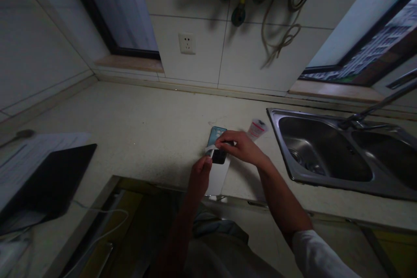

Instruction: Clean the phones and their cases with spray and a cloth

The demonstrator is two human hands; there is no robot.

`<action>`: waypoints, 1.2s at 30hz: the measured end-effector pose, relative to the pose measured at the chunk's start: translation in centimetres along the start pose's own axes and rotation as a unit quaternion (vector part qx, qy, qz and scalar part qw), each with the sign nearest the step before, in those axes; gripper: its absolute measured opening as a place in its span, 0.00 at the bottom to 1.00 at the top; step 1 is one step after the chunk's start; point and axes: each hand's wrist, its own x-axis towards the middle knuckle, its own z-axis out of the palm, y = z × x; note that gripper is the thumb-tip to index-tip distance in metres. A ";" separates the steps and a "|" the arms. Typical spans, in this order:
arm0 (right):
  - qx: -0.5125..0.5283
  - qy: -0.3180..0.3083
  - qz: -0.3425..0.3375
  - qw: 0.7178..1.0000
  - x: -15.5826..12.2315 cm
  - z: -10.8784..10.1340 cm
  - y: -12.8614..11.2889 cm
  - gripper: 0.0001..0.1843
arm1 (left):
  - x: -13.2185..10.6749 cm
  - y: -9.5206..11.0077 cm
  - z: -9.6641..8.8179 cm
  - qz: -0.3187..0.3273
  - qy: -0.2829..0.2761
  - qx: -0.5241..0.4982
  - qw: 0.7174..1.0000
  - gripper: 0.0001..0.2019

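Observation:
Near the counter's front edge, my left hand is closed in a pinch on the lower end of a thin white strip. My right hand comes in from the right, its fingertips pinched at the strip's upper end. What the strip is made of is too small to tell. Beneath my hands lies a teal phone case or phone back with camera cut-outs at its far end. A black rectangular piece shows below it, partly covered by my fingers. A flat white sheet or box extends toward the counter edge.
A clear packet with red print lies beyond my right hand. To the right is a steel double sink with a faucet. At left, a black folder or laptop rests on papers; a white cable hangs nearby.

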 end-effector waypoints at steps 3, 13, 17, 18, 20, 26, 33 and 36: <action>-0.012 -0.042 -0.023 0.999 0.8 0.0 0.0 0.11 | 0.1 0.1 -0.1 0.004 -0.009 0.027 1.000 0.25; 0.015 -0.160 0.024 0.987 3.1 -1.2 2.0 0.11 | 0.4 0.3 -0.6 -0.010 -0.028 0.064 0.998 0.22; 0.088 -0.134 0.087 0.983 2.7 -0.8 2.6 0.12 | 0.3 0.8 -0.4 -0.013 -0.028 0.042 0.999 0.22; 0.121 -0.130 0.102 0.979 2.6 -0.7 2.7 0.12 | 0.3 0.8 -0.5 -0.018 -0.028 0.038 0.999 0.22; 0.191 -0.103 0.130 0.968 2.4 -0.4 3.0 0.12 | 0.4 0.6 -0.6 -0.026 -0.029 0.030 0.999 0.22; 0.302 0.090 0.210 0.926 2.1 0.3 3.9 0.14 | 0.7 -0.2 -0.9 -0.041 -0.022 0.012 0.999 0.24; 0.287 0.081 0.190 0.935 1.2 0.2 3.2 0.14 | 0.8 -0.2 -0.7 -0.046 -0.022 0.001 0.999 0.24; 0.251 0.024 0.167 0.953 1.1 0.6 2.6 0.12 | 1.0 -0.1 -0.5 -0.035 -0.019 0.000 0.999 0.24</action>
